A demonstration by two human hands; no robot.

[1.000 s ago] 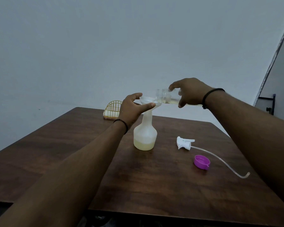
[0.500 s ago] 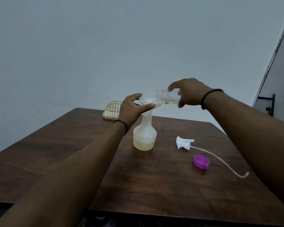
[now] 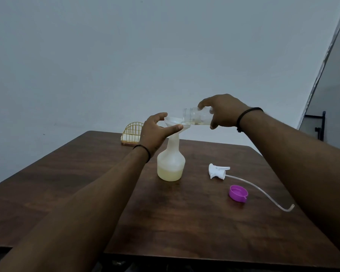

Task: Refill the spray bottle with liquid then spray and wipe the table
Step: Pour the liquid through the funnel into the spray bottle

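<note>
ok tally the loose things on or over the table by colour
white: 3, spray bottle, funnel, spray head
clear: 1, refill bottle
purple: 1, cap
gold: 1, wire holder
total: 6

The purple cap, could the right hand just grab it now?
Probably not yet. The right hand is busy holding the clear bottle, tipped over the funnel. The purple cap lies uncovered on the table below that arm, so once the bottle is put down it looks easy.
</note>
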